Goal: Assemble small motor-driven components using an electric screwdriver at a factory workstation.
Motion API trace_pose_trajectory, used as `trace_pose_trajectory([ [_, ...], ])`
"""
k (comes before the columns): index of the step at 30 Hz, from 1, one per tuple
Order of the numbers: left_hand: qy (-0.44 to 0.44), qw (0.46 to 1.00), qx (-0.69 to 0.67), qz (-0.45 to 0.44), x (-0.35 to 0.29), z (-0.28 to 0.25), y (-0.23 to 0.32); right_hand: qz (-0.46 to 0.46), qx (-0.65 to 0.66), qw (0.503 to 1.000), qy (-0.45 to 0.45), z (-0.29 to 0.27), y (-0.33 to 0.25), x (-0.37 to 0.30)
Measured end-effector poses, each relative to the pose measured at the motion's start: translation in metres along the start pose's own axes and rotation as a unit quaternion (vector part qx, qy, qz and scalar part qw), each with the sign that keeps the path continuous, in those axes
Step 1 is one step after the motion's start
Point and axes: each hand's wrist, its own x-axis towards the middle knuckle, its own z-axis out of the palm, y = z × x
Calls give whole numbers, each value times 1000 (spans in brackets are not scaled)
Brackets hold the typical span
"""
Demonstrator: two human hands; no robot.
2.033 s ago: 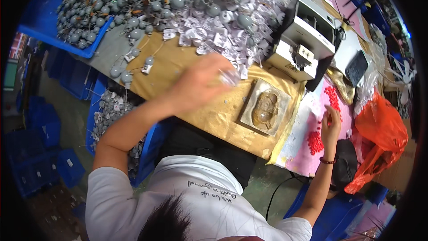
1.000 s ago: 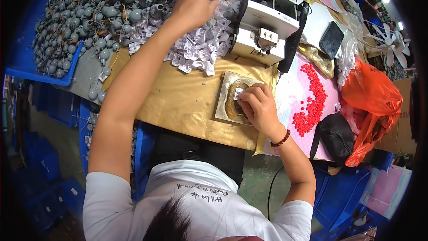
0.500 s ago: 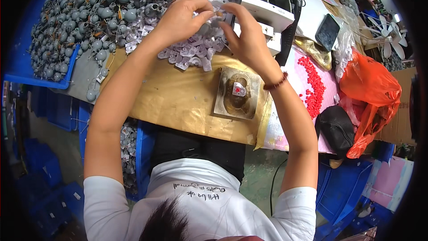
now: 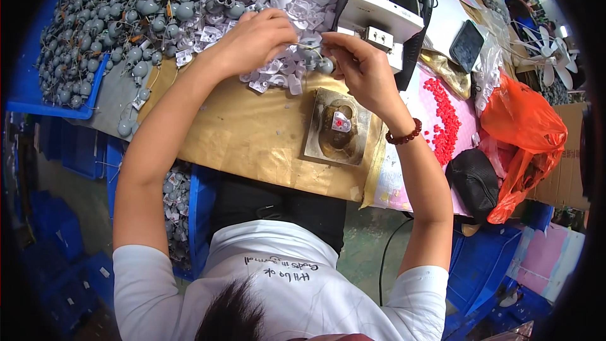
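My left hand (image 4: 260, 39) is closed, its fingertips pinching a thin pale cord that runs across to the right hand. My right hand (image 4: 365, 71) is closed round the other end of it, thumb and forefinger together. Grey rounded plastic parts (image 4: 310, 57) hang on the cord between the two hands, just above the heap of pale lilac plastic pieces (image 4: 278, 74). Nearer to me, a square metal fixture (image 4: 314, 146) with a hollowed middle lies on the brown-papered table. In its hollow sits one pale plastic piece with a red dot (image 4: 341, 122).
A large pile of grey ball-shaped parts on cords (image 4: 120, 31) fills the far left, spilling from a blue crate (image 4: 69, 112). A white machine (image 4: 385, 9) stands behind my right hand. To the right lie small red pieces (image 4: 445, 126), a black pouch (image 4: 475, 183) and an orange plastic bag (image 4: 521, 123).
Both hands have moved nearer to me, the right one also a little to the right. A cord with grey parts now shows stretched between them. The fixture stays put.
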Motion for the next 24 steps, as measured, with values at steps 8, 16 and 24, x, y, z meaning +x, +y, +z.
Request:
trace_pose_trajectory([
  [8, 106, 993, 30, -43, 40, -2, 12, -154, -201, 967, -15, 36, 8, 3],
  [16, 219, 971, -80, -55, 33, 6, 22, -165, -24, 986, 9, -16, -66, -35],
  [24, -145, 703, -682, -140, -70, 43, 127, -47, -101, 992, -56, -34, -16, -93],
])
